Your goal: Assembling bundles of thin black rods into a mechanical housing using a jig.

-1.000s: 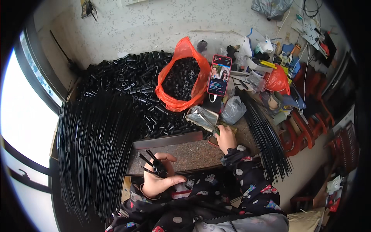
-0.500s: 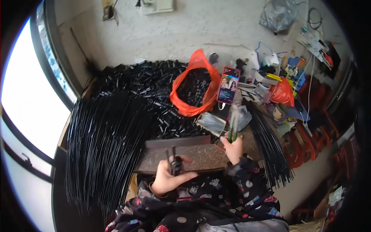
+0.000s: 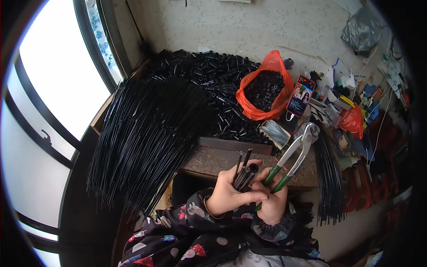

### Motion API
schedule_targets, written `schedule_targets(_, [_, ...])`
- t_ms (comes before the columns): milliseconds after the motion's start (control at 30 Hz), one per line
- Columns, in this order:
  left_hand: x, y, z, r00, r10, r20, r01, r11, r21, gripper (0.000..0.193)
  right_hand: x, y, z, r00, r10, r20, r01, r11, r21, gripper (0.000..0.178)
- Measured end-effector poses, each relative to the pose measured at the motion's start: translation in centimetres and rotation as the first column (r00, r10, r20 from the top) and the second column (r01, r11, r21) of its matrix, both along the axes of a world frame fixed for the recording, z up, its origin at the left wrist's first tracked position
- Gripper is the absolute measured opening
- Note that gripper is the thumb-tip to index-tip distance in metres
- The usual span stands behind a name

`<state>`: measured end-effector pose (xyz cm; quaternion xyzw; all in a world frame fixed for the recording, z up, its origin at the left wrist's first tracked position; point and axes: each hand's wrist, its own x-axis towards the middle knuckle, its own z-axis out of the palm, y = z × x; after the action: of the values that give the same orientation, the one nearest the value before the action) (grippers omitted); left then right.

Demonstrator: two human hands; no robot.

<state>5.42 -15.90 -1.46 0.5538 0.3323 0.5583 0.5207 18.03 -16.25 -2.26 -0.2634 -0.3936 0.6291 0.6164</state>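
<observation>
A great fan of thin black rods [image 3: 147,133] covers my left side of the bench, with a heap of short black tubes [image 3: 209,84] behind it. An orange plastic bag [image 3: 267,95] sits open, full of small black pieces. My left hand [image 3: 233,193] is curled shut around a small bundle of black sticks [image 3: 243,171], standing upright. My right hand [image 3: 272,200] grips the green handles of metal pliers [image 3: 296,151], jaws pointing up. The two hands touch.
</observation>
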Motion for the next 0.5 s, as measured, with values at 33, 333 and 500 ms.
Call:
schedule_targets(33, [-0.1, -0.1, -0.1, 1.0, 0.001, 0.001, -0.001, 1.0, 0.001, 0.071, -0.1, -0.1, 0.0, 1.0, 0.001, 0.001, -0.001, 1.0, 0.001, 0.022])
schedule_targets(333, [0.7, 0.6, -1.7, 0.988, 0.146, -0.042, -0.137, 0.976, 0.17, 0.071, -0.9, -0.5, 0.1, 0.948, -0.209, 0.239, 0.172, 0.971, 0.166, 0.02])
schedule_targets(500, [0.7, 0.8, -3.4, 0.989, 0.144, -0.03, -0.137, 0.978, 0.159, 0.075, -1.4, 1.0, -2.5, 0.728, -0.617, 0.299, 0.277, 0.663, 0.695, 0.02])
